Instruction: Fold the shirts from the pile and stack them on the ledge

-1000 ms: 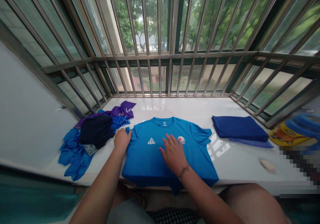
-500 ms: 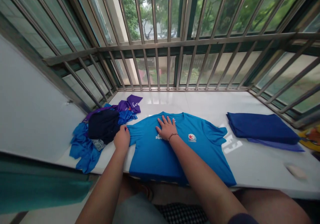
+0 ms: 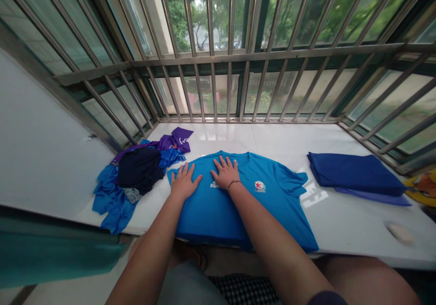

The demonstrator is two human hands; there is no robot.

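Note:
A blue T-shirt (image 3: 218, 218) lies spread front side up on the white sill, its collar toward the window and its hem at the near edge. My left hand (image 3: 185, 182) rests open and flat on the shirt by the left sleeve, fingers spread. On the upper chest, over part of the white print, my right hand (image 3: 226, 173) also lies flat with fingers apart. A round badge with a red star (image 3: 260, 186) shows to the right of it. Neither hand grips the cloth.
Left of the shirt sits a crumpled heap of dark, blue and purple clothes (image 3: 139, 171). Folded dark blue cloth (image 3: 354, 173) lies on the right, with a pale blurred object (image 3: 400, 232) nearer the edge. Metal bars (image 3: 211, 91) line the window behind the white sill (image 3: 279, 137).
My left hand has let go of the left sleeve's edge and moved right onto the shirt, opening flat. My right hand stays in place on the chest.

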